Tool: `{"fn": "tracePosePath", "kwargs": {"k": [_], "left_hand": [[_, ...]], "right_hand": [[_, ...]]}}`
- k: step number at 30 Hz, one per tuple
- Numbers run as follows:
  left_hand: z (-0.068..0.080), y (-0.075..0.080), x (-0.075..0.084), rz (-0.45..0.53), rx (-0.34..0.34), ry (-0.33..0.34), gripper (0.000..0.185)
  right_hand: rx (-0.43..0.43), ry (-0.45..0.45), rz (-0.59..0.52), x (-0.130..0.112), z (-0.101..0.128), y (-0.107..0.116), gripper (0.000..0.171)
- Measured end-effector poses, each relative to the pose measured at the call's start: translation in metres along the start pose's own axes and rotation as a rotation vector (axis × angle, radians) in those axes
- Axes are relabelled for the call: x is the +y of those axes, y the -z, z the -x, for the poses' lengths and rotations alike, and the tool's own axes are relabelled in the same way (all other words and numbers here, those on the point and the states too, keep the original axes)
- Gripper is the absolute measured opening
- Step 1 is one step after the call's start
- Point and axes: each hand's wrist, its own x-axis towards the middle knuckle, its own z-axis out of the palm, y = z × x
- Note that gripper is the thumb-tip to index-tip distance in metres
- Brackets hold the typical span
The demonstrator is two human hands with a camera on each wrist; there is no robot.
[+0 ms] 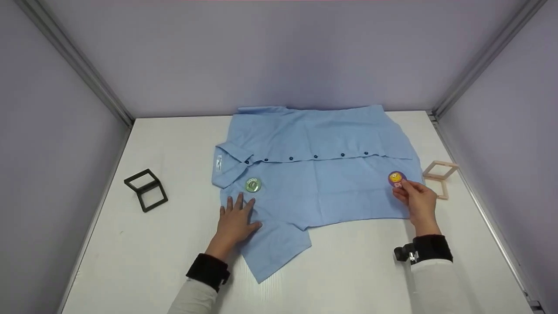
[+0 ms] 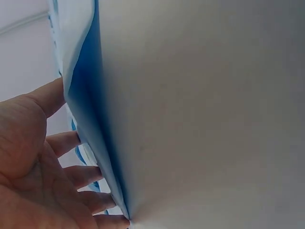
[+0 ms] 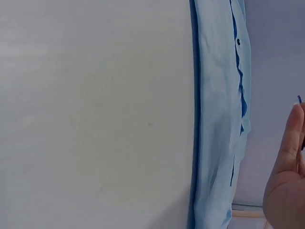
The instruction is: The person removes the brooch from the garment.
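A light blue short-sleeved shirt (image 1: 314,165) lies spread flat on the white table (image 1: 174,144), collar to the left. A green round badge (image 1: 253,185) sits on the shirt near the collar. My left hand (image 1: 235,218) rests flat on the shirt's sleeve area just below that badge, fingers straight. My right hand (image 1: 416,198) pinches a purple and yellow round badge (image 1: 396,179) at the shirt's right edge. The left wrist view has the left hand (image 2: 43,181) against the shirt's fabric (image 2: 83,95). Only the edge of the right hand (image 3: 288,176) appears in the right wrist view, beside the shirt (image 3: 217,119).
A black wire-frame stand (image 1: 146,189) sits on the table at the left. A pale wooden frame stand (image 1: 440,176) sits at the right, close to my right hand. Grey-lilac walls enclose the table on three sides.
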Motion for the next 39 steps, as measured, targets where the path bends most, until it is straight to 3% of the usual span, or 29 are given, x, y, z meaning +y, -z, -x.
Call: {"fn": "tracePosePath", "kwargs": {"k": [5, 18, 30, 39], "left_hand": [[0.003, 0.007, -0.007, 0.004, -0.018, 0.025, 0.076], [0.005, 0.016, -0.012, 0.002, -0.04, 0.057, 0.077], [0.004, 0.014, -0.012, -0.015, -0.015, 0.057, 0.077], [0.004, 0.015, -0.012, -0.006, -0.011, 0.062, 0.077]], "right_hand": [[0.053, -0.025, -0.068, -0.012, -0.003, 0.014, 0.013], [0.309, -0.101, -0.122, -0.029, -0.026, 0.061, 0.025], [0.345, -0.171, -0.167, -0.034, -0.036, 0.07, 0.024], [0.411, -0.244, -0.179, -0.034, -0.043, 0.07, 0.034]]}}
